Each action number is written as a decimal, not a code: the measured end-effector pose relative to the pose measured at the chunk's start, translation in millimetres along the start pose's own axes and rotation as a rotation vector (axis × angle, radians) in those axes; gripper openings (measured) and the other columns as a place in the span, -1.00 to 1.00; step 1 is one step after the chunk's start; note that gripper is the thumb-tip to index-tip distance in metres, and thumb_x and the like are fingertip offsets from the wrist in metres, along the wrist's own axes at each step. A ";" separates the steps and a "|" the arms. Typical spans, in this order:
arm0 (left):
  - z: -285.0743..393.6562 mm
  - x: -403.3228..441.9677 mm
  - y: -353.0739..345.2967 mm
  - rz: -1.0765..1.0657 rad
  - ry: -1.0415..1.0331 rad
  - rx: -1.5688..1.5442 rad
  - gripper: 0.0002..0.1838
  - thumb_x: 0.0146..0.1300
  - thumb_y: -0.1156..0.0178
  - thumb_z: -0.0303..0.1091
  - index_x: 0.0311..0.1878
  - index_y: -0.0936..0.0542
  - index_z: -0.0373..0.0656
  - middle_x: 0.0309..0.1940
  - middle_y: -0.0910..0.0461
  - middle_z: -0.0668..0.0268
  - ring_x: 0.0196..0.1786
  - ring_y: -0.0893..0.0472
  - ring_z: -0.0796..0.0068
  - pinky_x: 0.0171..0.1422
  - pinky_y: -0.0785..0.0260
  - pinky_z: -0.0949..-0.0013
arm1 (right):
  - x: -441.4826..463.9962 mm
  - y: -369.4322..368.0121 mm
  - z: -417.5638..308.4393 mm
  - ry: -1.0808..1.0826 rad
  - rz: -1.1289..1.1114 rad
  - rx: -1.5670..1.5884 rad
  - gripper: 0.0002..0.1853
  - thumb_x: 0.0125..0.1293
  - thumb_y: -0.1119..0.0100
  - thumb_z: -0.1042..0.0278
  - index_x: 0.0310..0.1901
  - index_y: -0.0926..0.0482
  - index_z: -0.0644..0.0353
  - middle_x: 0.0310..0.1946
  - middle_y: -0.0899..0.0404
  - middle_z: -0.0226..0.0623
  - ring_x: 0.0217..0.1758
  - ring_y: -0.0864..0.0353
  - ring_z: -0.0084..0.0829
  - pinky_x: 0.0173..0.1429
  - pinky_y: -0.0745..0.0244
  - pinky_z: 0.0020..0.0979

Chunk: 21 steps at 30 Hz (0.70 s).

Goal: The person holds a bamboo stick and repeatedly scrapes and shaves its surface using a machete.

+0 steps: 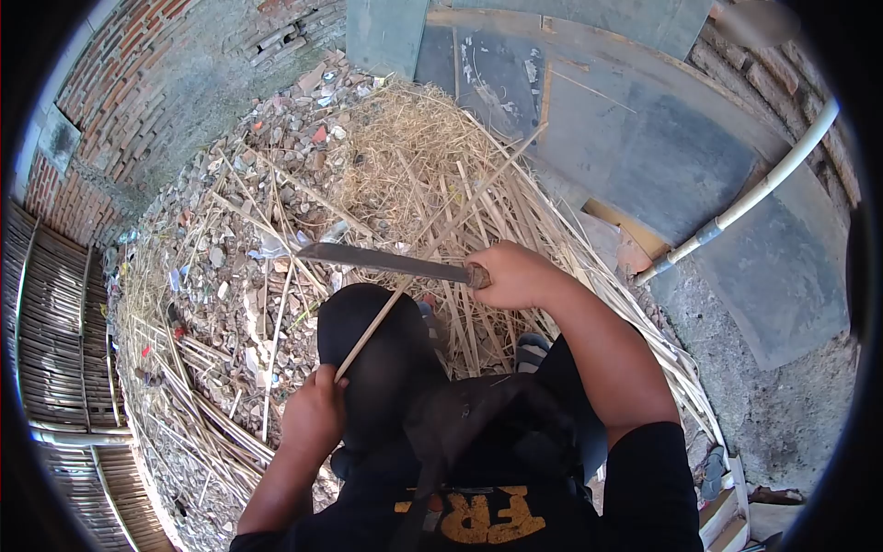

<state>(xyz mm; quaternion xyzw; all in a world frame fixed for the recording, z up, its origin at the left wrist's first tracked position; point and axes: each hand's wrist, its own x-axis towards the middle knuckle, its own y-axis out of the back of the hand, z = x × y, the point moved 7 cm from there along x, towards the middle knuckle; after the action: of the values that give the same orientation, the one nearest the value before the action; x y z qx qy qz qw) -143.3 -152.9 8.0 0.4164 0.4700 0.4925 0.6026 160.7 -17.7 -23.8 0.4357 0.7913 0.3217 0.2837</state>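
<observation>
My right hand (511,275) is closed around the short handle of a machete (386,260), its long dark blade pointing left. In my left hand (313,409), the near end of a long bamboo strip (372,328) is gripped. The strip slants away up and to the right, over the pile of straw and slats. The blade crosses it a little ahead of my dark-clothed knee (372,317); whether they touch, I cannot tell.
Loose bamboo strips (524,207) and dry shavings (414,138) lie ahead and to the right. Rubble (239,248) covers the ground at left. Grey panels (662,138) lean along the right, with a pale pole (763,189) across them. A brick wall (138,83) rises at the far left.
</observation>
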 end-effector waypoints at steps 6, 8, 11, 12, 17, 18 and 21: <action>-1.1 1.3 0.2 0.039 -0.065 0.036 -0.80 0.51 -0.15 -0.27 0.01 -0.50 -0.19 -0.22 -0.68 -0.09 -0.25 -0.70 -0.29 -0.18 -0.54 -0.23 | 14.4 9.2 55.0 -0.173 0.039 0.139 -0.70 0.15 -0.39 0.27 -0.09 -0.71 0.19 -0.43 -0.67 -0.10 -0.29 -0.70 -0.09 -0.11 -0.56 -0.13; -2.6 0.4 1.6 0.076 -0.092 0.058 -0.80 0.52 -0.14 -0.24 0.01 -0.51 -0.16 -0.23 -0.69 -0.04 -0.27 -0.71 -0.26 -0.21 -0.54 -0.23 | 7.4 23.3 62.6 -0.263 0.055 0.198 -0.72 0.14 -0.38 0.28 -0.12 -0.70 0.18 -0.45 -0.66 -0.11 -0.31 -0.68 -0.09 -0.12 -0.55 -0.12; -2.1 2.5 1.7 0.005 -0.035 0.052 -0.83 0.47 -0.18 -0.34 -0.06 -0.45 -0.22 -0.31 -0.65 -0.16 -0.28 -0.67 -0.32 -0.20 -0.50 -0.25 | 2.5 14.9 33.8 -0.128 0.065 0.128 -0.75 0.14 -0.37 0.29 -0.16 -0.68 0.19 -0.45 -0.65 -0.12 -0.32 -0.67 -0.10 -0.12 -0.54 -0.12; -1.4 3.1 1.2 -0.003 -0.041 0.040 -0.83 0.47 -0.18 -0.34 -0.06 -0.44 -0.22 -0.31 -0.65 -0.16 -0.28 -0.67 -0.32 -0.20 -0.50 -0.25 | 1.6 7.2 21.6 -0.039 0.063 0.070 -0.75 0.13 -0.37 0.30 -0.17 -0.68 0.19 -0.45 -0.65 -0.12 -0.32 -0.67 -0.11 -0.12 -0.53 -0.12; -9.2 4.4 -6.3 0.008 -0.043 0.014 -0.79 0.51 -0.15 -0.22 -0.01 -0.46 -0.16 -0.25 -0.69 -0.09 -0.26 -0.70 -0.27 -0.17 -0.54 -0.24 | 5.9 10.0 45.1 -0.119 0.060 0.160 -0.75 0.12 -0.37 0.30 -0.18 -0.67 0.22 -0.42 -0.66 -0.11 -0.32 -0.67 -0.12 -0.12 -0.53 -0.12; -9.7 3.1 -6.7 0.021 -0.034 0.023 -0.79 0.51 -0.15 -0.22 -0.02 -0.46 -0.16 -0.25 -0.69 -0.09 -0.26 -0.70 -0.27 -0.17 -0.54 -0.23 | 7.9 21.7 63.4 -0.212 0.121 0.249 -0.74 0.12 -0.37 0.31 -0.18 -0.67 0.23 -0.41 -0.66 -0.10 -0.31 -0.68 -0.11 -0.12 -0.54 -0.12; -8.0 2.3 -3.3 0.035 -0.020 0.053 -0.79 0.51 -0.16 -0.22 -0.03 -0.45 -0.15 -0.25 -0.70 -0.09 -0.27 -0.71 -0.26 -0.18 -0.54 -0.22 | 4.6 34.3 77.6 -0.287 0.145 0.226 -0.70 0.14 -0.37 0.31 -0.11 -0.68 0.25 -0.40 -0.67 -0.11 -0.30 -0.67 -0.10 -0.11 -0.55 -0.13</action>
<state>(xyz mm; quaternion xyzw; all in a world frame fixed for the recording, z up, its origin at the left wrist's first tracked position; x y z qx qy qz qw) -150.3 -150.9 2.7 0.4453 0.4694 0.4861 0.5875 232.6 20.8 -47.7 0.5621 0.7404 0.1848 0.3190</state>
